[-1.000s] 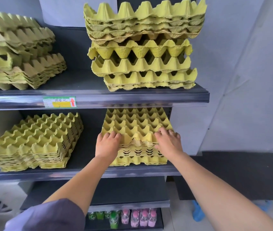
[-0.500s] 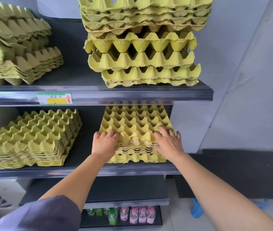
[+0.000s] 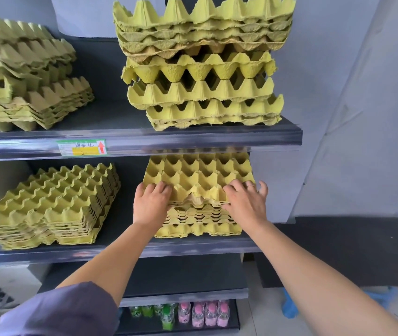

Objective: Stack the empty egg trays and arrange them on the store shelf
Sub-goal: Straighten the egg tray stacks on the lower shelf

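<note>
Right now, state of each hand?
Left hand: fingers bent on the top egg tray; grip cannot be told.
Right hand: open, pressing flat on it.
</note>
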Demonstrator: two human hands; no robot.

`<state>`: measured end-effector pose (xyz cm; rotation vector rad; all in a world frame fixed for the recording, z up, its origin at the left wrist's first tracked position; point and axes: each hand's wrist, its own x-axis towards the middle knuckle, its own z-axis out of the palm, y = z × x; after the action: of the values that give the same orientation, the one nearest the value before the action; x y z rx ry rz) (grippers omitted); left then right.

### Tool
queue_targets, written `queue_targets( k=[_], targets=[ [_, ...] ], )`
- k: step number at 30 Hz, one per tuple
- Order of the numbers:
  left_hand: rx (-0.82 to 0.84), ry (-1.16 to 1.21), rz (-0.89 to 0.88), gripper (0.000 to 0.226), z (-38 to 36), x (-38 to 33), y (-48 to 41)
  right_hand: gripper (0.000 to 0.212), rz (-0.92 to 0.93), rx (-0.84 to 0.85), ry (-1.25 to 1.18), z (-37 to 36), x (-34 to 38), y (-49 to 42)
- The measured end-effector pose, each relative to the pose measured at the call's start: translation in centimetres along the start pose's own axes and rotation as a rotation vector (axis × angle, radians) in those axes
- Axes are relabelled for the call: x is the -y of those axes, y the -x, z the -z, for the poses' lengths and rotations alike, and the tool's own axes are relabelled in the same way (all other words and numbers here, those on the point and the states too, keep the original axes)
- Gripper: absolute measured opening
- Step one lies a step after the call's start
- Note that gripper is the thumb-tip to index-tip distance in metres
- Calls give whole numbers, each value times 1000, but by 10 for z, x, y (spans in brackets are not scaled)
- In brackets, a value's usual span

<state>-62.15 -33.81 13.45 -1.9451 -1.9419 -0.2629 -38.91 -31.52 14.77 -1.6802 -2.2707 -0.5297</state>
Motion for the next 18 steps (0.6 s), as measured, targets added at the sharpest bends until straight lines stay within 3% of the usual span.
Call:
queue_targets(
  k=[4, 7, 11, 14, 16, 18],
  targets=[
    [14, 102, 119, 53, 1, -5, 8, 35, 29, -34, 5, 7, 18, 12],
    [38, 164, 182, 60, -2, -16, 26, 36, 39, 59, -24, 9, 38, 20],
    [37, 260, 138, 42, -1, -33, 45, 39, 48, 91, -76, 1, 38, 26],
    [136, 566, 226, 29, 9, -55, 48, 37, 117, 3, -178, -4, 25, 27],
    [165, 838, 408, 33, 16, -76, 44, 31, 100, -118, -282, -4, 13, 27],
    [207, 1172, 659, 46, 23, -98, 38, 29, -34, -175, -404, -1, 0, 27]
  ],
)
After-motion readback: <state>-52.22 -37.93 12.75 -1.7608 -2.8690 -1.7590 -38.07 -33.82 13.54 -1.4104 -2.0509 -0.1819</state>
